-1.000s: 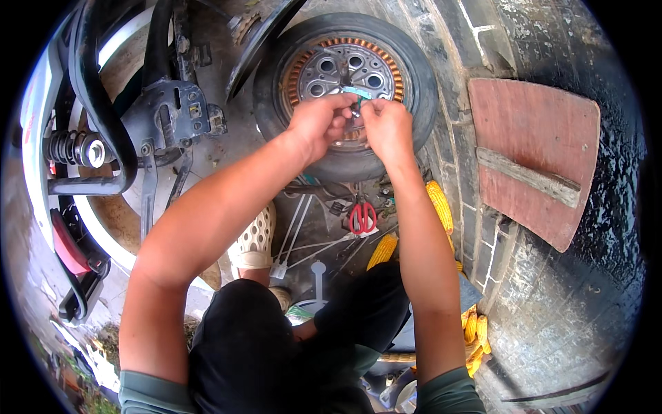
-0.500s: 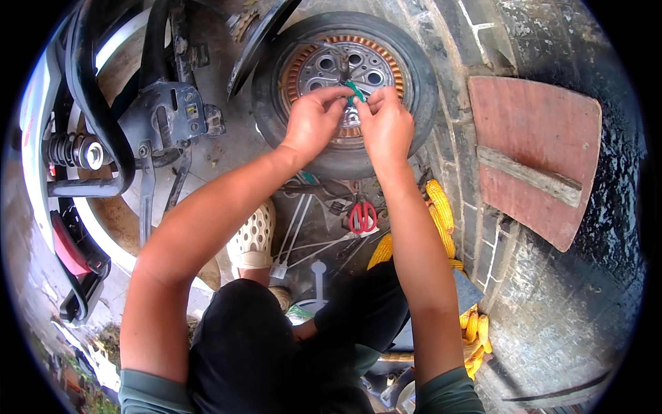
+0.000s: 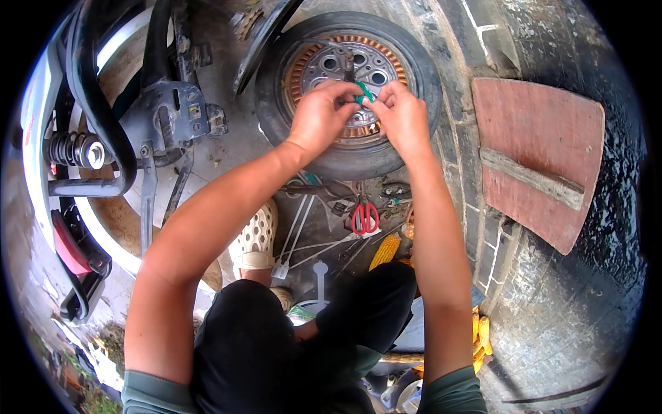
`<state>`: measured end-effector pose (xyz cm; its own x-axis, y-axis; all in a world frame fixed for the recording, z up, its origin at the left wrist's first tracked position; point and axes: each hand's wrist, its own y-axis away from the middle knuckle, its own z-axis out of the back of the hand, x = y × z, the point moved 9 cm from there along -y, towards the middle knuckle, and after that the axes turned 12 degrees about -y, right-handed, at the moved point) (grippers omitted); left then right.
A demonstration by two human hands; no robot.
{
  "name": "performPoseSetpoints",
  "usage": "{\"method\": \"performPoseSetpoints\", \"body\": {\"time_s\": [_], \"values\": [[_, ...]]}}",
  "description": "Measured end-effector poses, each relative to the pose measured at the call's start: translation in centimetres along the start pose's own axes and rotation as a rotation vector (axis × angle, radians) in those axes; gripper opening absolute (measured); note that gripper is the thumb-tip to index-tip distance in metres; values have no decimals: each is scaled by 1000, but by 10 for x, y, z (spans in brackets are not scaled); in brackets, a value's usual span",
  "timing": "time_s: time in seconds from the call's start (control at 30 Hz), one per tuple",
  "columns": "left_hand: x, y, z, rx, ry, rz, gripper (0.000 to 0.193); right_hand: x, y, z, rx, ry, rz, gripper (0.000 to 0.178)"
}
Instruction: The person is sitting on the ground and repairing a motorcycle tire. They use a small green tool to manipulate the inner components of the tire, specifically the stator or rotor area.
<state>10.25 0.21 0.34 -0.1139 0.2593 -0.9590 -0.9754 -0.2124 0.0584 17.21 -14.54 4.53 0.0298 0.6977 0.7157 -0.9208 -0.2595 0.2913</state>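
Observation:
A wheel with a black tyre (image 3: 279, 41) lies flat in front of me, with a ring of copper windings (image 3: 298, 67) around a silver metal hub plate (image 3: 372, 62) with round holes. A dark axle (image 3: 349, 67) rises from its middle. Beside that axle is a small bundle of thin green strands (image 3: 363, 92), perhaps wire or cord. My left hand (image 3: 323, 116) pinches the bundle from the left, thumb and fingers together. From the right, my right hand (image 3: 403, 121) closes its fingertips on the same strands. The hands partly hide the near side of the hub.
Red-handled scissors (image 3: 365, 218) and other tools lie between the wheel and my knees. White cable ties (image 3: 295, 224) are near my pale clog (image 3: 256, 238). A vehicle frame (image 3: 169, 114) stands left. Corn cobs (image 3: 385, 252) and a reddish board (image 3: 538, 131) are right.
My right hand has moved slightly right, and its forearm now covers more of the corn. Both hands stay at the green strands. The whole view has shifted a little.

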Motion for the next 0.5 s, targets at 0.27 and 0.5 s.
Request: {"method": "performPoseSetpoints", "body": {"time_s": [0.27, 0.5], "values": [[-21, -11, 11, 53, -321, -287, 17, 7, -3, -6, 185, -86, 12, 19], [-25, -12, 11, 141, -354, -181, 16, -7, 13, 1, 5, -248, 41, 15]]}}
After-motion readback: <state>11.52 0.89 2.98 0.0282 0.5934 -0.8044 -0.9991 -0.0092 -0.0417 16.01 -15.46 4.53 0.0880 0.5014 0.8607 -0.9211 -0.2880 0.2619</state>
